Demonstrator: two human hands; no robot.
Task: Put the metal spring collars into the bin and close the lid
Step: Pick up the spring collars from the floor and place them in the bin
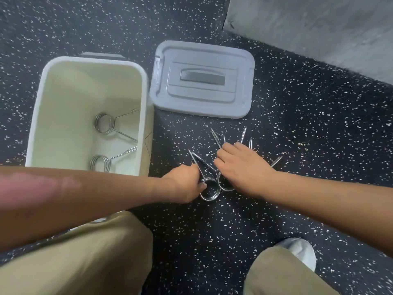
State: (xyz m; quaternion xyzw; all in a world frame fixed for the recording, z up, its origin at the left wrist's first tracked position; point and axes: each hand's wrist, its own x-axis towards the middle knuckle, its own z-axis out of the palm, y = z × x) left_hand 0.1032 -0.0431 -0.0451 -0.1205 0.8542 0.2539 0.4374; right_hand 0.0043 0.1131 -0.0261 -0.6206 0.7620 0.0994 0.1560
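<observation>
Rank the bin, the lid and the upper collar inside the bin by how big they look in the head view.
1. Bin, largest.
2. Lid, smaller; it lies a little farther from the camera, so the gap may be exaggerated.
3. Upper collar, by far the smallest.

Speckled floor and grey wall corner, seen from above.

Black floor flecked all over with small white chips, filling nearly the whole view. At upper right, smooth pale grey wall, faintly streaked, meeting the floor along an angled edge with one protruding corner. Even, diffuse light; soft shadow along the wall's base.
</observation>
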